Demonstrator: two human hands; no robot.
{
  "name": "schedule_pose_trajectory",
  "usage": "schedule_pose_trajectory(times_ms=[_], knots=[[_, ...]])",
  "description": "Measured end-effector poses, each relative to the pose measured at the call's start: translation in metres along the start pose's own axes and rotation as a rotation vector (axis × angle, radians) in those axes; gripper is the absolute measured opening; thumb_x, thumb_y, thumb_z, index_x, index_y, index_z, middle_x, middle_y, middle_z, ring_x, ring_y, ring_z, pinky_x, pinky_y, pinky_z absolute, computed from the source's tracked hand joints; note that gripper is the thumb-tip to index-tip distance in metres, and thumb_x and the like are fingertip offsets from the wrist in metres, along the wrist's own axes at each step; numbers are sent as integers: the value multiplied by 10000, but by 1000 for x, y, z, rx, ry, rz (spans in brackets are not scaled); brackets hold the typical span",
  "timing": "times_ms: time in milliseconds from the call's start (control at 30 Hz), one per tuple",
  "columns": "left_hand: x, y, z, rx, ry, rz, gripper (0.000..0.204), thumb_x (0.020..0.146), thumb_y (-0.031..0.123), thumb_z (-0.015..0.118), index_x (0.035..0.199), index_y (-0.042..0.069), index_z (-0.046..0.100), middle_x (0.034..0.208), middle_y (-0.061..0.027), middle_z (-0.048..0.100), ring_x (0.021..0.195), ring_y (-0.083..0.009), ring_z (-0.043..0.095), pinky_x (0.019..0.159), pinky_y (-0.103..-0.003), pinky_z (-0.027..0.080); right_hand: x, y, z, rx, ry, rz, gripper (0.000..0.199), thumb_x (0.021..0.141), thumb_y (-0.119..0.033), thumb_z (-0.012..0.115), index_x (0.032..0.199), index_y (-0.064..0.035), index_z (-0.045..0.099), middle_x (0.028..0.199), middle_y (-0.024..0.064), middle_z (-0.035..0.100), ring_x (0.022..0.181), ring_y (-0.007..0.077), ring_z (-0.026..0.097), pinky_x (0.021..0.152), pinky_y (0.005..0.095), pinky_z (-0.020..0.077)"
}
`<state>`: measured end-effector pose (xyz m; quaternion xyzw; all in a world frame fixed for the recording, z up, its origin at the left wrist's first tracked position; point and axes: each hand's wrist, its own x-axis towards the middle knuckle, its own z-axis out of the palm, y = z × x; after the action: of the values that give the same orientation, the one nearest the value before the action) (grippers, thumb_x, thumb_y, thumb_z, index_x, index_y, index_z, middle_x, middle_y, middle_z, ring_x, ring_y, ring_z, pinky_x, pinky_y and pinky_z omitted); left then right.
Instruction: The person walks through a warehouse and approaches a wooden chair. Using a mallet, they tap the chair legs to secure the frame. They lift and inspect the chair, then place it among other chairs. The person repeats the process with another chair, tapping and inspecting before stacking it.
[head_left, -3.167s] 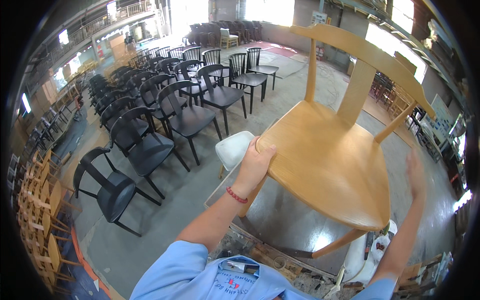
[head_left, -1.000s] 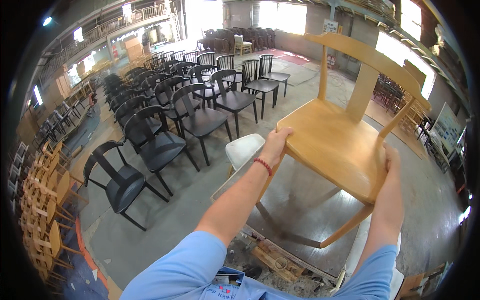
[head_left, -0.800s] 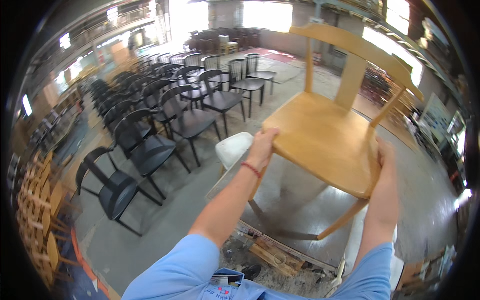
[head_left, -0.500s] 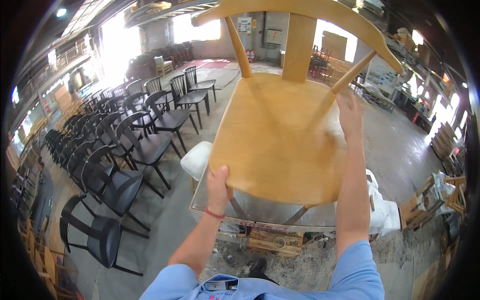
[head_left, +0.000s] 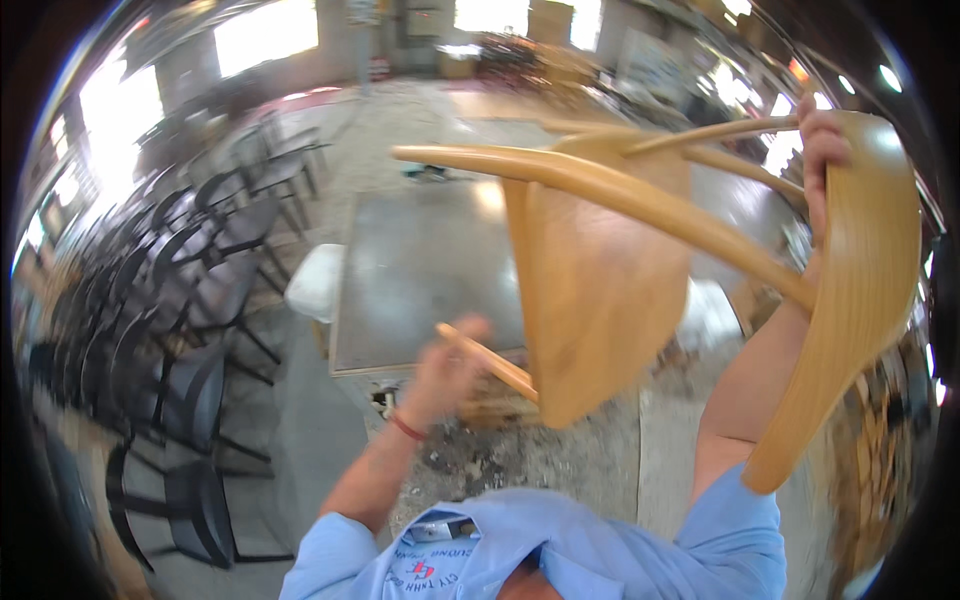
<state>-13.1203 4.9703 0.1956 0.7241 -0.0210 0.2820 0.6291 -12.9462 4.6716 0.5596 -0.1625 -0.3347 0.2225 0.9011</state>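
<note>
A light wooden chair (head_left: 606, 300) is tipped on its side in the air, its seat turned nearly upright and its legs pointing left. At the right, my right hand (head_left: 824, 150) is closed around the upper part of its curved backrest (head_left: 865, 245). Close to the end of one chair leg (head_left: 495, 364) is my left hand (head_left: 445, 378). Motion smears its fingers, so whether they grip that leg does not show. Behind and below the chair lies a grey-topped workbench (head_left: 425, 265).
Rows of black chairs (head_left: 195, 400) fill the floor at my left. A white padded piece (head_left: 316, 280) is at the bench's left edge, and another white bundle (head_left: 708, 315) at its right. Stacked wood pieces (head_left: 890, 420) stand far right.
The chair has turned from upright onto its side and shifted right, off most of the bench top. My right hand has risen to the backrest; my left hand has left the seat's front edge.
</note>
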Motion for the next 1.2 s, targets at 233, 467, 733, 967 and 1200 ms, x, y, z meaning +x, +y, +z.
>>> schedule_pose_trajectory(times_ms=[233, 467, 733, 967, 1200], knots=[[168, 17, -39, -517, 376, -86, 459, 999, 441, 437, 1191, 38, 545, 1228, -125, 601, 1078, -281, 611, 841, -382, 522, -210, -73, -91, 46, -168, -140, 536, 913, -216, 497, 1389, -34, 333, 1350, 275, 276, 927, 260, 423, 635, 374, 471], [229, 33, 102, -1351, 94, 314, 119, 938, 84, 518, 855, 41, 443, 721, -25, 429, 663, -124, 477, 662, -291, 481, -343, -221, -190, -471, 290, -275, 620, 951, -364, 455, 1424, 9, 307, 1401, 298, 327, 981, 315, 577, 667, 383, 525], [295, 156, 438, -1417, -496, 191, 110, 903, 6, 508, 821, 37, 441, 689, -19, 404, 637, -117, 443, 674, -276, 449, -498, -353, -348, -716, 1380, -189, 431, 933, -344, 552, 1161, 20, 587, 1035, 108, 655, 875, 184, 632, 759, 322, 514], [398, 153, 699, -1284, -793, 139, 82, 846, 7, 575, 826, 26, 498, 675, -58, 527, 626, -173, 525, 648, -327, 451, -523, -367, -465, -577, 1705, -215, 400, 953, -348, 542, 1166, -14, 601, 1023, 74, 657, 873, 181, 622, 734, 326, 508], [505, 99, 876, -1084, -636, 85, 115, 822, 76, 604, 751, 48, 519, 630, -35, 525, 549, -157, 552, 528, -298, 503, -465, -413, -630, -420, 1781, -353, 467, 953, -400, 531, 1184, 3, 589, 1033, 77, 648, 886, 197, 611, 714, 353, 512]])
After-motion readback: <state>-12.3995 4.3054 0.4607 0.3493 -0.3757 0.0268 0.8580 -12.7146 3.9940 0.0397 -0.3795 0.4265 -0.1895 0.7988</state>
